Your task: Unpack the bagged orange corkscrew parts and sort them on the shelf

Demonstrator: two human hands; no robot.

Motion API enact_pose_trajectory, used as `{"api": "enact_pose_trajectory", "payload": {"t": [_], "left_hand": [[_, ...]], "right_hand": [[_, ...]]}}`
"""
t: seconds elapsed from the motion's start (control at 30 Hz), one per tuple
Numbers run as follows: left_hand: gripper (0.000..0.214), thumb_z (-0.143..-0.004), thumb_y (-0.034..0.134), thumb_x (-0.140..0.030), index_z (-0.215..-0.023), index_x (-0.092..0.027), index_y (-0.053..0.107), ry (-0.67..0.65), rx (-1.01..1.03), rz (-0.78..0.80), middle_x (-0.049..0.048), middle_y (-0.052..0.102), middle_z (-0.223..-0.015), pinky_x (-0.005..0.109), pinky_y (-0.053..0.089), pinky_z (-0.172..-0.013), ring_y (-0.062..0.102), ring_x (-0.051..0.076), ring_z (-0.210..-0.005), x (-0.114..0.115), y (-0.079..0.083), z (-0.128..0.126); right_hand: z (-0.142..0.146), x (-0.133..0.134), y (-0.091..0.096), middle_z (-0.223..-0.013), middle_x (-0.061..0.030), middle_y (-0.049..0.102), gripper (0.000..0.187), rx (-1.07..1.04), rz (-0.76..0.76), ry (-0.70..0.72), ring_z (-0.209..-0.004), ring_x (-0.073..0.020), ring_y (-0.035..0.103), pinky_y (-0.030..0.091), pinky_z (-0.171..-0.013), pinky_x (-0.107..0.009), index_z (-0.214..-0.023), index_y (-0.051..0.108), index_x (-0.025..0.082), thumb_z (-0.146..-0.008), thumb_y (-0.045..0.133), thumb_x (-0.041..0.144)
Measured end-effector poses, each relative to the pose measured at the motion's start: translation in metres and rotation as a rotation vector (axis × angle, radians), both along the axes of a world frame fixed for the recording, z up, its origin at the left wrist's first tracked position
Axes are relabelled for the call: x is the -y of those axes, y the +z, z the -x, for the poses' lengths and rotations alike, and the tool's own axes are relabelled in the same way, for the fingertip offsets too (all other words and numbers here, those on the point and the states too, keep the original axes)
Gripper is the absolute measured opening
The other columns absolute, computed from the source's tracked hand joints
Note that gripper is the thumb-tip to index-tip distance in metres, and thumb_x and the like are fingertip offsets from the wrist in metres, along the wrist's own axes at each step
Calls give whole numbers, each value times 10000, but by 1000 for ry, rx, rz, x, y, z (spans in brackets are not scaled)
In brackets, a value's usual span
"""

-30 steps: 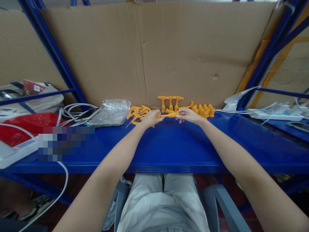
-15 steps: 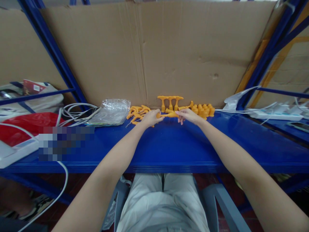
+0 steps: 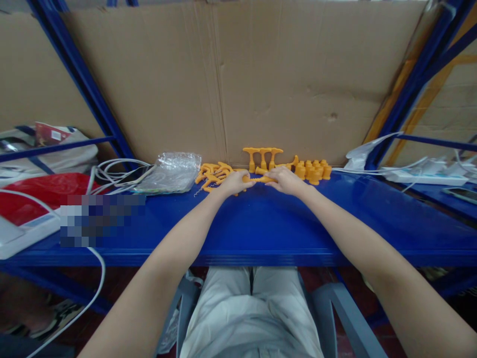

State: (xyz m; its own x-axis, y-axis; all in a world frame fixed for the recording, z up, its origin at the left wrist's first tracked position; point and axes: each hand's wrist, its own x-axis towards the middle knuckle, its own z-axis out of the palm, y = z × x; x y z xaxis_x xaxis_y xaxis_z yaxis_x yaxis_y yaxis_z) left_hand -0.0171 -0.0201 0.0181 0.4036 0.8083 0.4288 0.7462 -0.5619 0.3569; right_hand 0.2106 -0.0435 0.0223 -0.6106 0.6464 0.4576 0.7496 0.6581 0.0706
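Note:
My left hand [image 3: 234, 183] is closed around the handle end of an orange corkscrew [image 3: 258, 179], held level just above the table. From the other side my right hand [image 3: 286, 180] wraps its fingers around an orange sleeve [image 3: 267, 179] in line with it; most of this piece is hidden by the fingers. Beside my left hand lies a heap of orange corkscrew handles [image 3: 213, 171], some with thin metal spirals showing. Behind the hands stand several T-shaped orange corkscrews [image 3: 263, 158]. To the right of my right hand, short orange sleeves [image 3: 315, 171] stand in a cluster.
A cardboard panel [image 3: 298, 74] rises behind the blue table [image 3: 257, 228]. Clear plastic bags [image 3: 173, 171], white cables [image 3: 119, 166] and a red bag [image 3: 40, 194] lie on the left. At the right are a power strip [image 3: 421, 175] and a phone [image 3: 462, 194].
My right hand has shifted its grip, its fingers now curling further over the orange sleeve. My left hand stays almost where it was, still holding the corkscrew.

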Motion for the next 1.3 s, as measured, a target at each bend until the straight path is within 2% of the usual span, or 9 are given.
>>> {"api": "enact_pose_trajectory", "payload": {"t": [0.13, 0.3, 0.4, 0.53, 0.73, 0.8, 0.9, 1.03, 1.3], "left_hand": [[231, -821, 645, -446, -826, -215, 626, -10, -52, -57, 15, 694, -739, 281, 441, -694, 656, 212, -776, 1, 2, -1], [224, -850, 637, -406, -945, -205, 660, -3, -112, -176, 68, 722, -961, 299, 456, -777, 664, 241, -936, 2, 4, 0], [246, -850, 651, -398, -1007, -209, 664, -5, -111, -214, 70, 699, -1013, 306, 461, -817, 652, 240, -974, 1, 4, 0], [278, -864, 654, -404, -1059, -206, 654, 6, -148, -248, 82, 677, -1063, 285, 450, -779, 645, 231, -979, 4, 5, 1], [274, -864, 652, -409, -1041, -199, 656, 3, -209, -243, 97, 684, -1065, 283, 442, -742, 656, 243, -971, 13, 8, -5], [268, -842, 667, -425, -991, -203, 660, -16, -177, -226, 89, 697, -1015, 293, 451, -753, 660, 244, -941, 15, 8, -8], [235, -822, 670, -435, -893, -211, 654, -7, -91, -110, 48, 706, -833, 288, 445, -707, 664, 230, -836, 16, 8, -11], [238, -806, 676, -431, -748, -214, 598, 34, 51, 94, -5, 638, -617, 268, 392, -593, 615, 186, -640, 14, 8, -11], [297, -771, 716, -396, -626, -215, 530, -2, 182, 171, -26, 583, -558, 257, 368, -577, 563, 148, -596, 7, 9, -9]], "right_hand": [[-2, 1, 0, -1071, -144, 751, 291, -100, 43, 16, -1004, -272, 679, 498, -889, -370, -1163, 742, 170, -947, 601, 305], [-3, 2, 2, -1097, -135, 753, 264, -288, 160, 4, -1029, -284, 680, 500, -908, -371, -1075, 771, 175, -890, 672, 335], [-2, 6, 6, -921, -80, 752, 265, -425, 261, 10, -855, -234, 675, 496, -770, -315, -995, 783, 170, -851, 710, 381], [-3, 9, 10, -639, 13, 622, 383, -521, 468, 55, -565, -121, 519, 379, -560, -249, -895, 773, 158, -844, 679, 525], [-11, 3, 9, -621, -3, 622, 478, -535, 648, 84, -565, -124, 546, 432, -575, -252, -750, 712, 180, -800, 668, 653], [-12, 0, 7, -680, -27, 670, 436, -458, 579, 43, -629, -156, 601, 461, -622, -272, -787, 722, 179, -822, 676, 611], [-9, -1, 5, -886, -73, 750, 275, -266, 290, -55, -827, -229, 675, 475, -744, -315, -933, 752, 187, -824, 746, 439], [0, 6, 7, -1060, -127, 757, 253, 13, -30, -91, -1034, -285, 667, 419, -878, -373, -1126, 727, 191, -897, 677, 287], [7, 13, 9, -1094, -170, 742, 317, 215, -190, -168, -1069, -292, 633, 328, -922, -390, -1241, 668, 143, -941, 591, 212]]}}
